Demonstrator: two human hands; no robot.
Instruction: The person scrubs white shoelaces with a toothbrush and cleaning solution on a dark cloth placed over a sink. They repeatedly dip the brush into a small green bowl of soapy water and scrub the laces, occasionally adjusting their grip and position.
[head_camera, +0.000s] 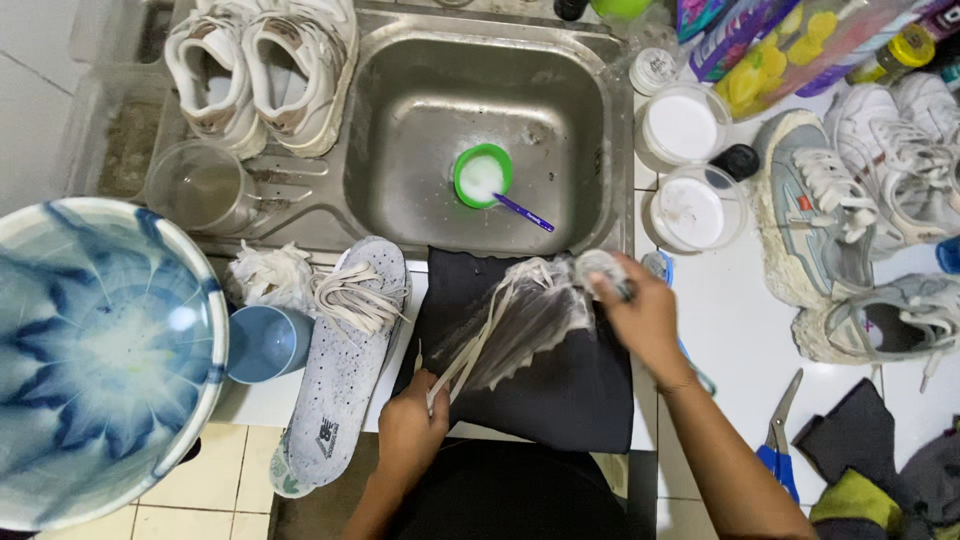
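**Laces stretched over the dark cloth**

Centre of the frame: the left hand (412, 425) sits low, its fingers pinched tight on the near ends of a bunch of white shoelaces (500, 315). The laces fan up and to the right across a dark cloth (575, 385) spread on the desk (735, 330) just below the sink (400, 120). The right hand (645, 315) is up at the far end of the laces, fingers curled around something small; blur hides what it is. In the sink basin, a green bowl (482, 175) of white foam with a purple-handled brush (523, 212) leaning at it. Left of the cloth lies a grey insole (345, 390) with more laces heaped on its top. Upper left, a pair of white sneakers (262, 70) on the drainboard; right edge, more worn sneakers (835, 215). Blue-handled scissors (778, 445) lie lower right.
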